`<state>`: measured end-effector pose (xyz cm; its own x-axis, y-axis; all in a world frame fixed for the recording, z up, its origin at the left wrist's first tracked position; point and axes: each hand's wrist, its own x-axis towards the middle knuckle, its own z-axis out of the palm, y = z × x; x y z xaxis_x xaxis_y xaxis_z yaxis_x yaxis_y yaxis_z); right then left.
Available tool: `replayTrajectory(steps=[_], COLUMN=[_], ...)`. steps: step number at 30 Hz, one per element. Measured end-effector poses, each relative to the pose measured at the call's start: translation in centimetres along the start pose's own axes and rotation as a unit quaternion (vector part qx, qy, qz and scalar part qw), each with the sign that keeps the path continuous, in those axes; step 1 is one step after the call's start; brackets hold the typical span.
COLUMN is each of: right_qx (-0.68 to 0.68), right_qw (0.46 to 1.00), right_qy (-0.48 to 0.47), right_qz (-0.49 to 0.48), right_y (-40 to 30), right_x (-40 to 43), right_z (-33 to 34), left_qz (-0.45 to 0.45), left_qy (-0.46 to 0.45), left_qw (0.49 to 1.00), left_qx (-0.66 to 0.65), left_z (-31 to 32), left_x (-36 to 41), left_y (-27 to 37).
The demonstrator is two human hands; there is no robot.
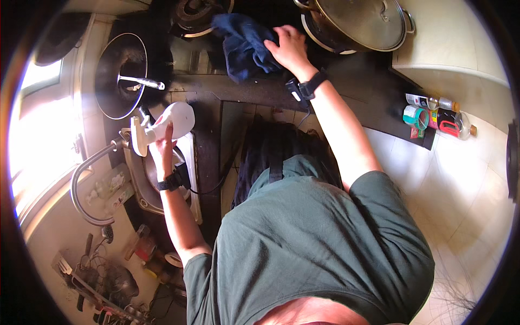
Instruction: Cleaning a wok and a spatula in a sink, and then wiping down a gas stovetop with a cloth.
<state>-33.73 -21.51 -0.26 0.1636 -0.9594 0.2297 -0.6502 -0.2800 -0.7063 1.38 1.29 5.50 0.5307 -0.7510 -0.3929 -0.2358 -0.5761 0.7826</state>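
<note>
My left hand [164, 136] is closed around the neck of a white plastic spray bottle [178, 120], which it holds tilted over the edge of the sink [197, 178]. A dark blue cloth [248, 48] lies bunched on the black stove top [183, 55], between two burners. At the cloth's right edge is my right hand [290, 46], fingers bent and partly spread. Whether its fingertips grip the cloth or only touch it, I cannot tell. Each wrist wears a black strap with a small device.
A large lidded metal pot [357, 20] stands on the right burner, and a bare burner [197, 16] is further left. A black pan [122, 77] is near the window. The curved faucet [77, 191] arches left of the sink. Bottles [451, 122] stand at the right counter end; utensils [93, 280] are at lower left.
</note>
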Motion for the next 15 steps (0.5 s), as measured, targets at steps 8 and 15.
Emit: replayTrajectory(steps=[8,15], right_qx=[-0.293,-0.379], right_qw=[0.931,0.909], right_qy=[-0.204,-0.163], right_qz=[-0.079,-0.066], right_y=[0.3,-2.3], right_x=[1.9,-1.9], right_z=[5.5,8.7], left_qz=[0.012,0.020], left_qy=[0.004,0.019], left_qw=[1.000,0.999], left_qx=[-0.002,-0.023], left_z=[-0.1,-0.2], left_x=[-0.3,0.0], left_y=[0.2,-1.2])
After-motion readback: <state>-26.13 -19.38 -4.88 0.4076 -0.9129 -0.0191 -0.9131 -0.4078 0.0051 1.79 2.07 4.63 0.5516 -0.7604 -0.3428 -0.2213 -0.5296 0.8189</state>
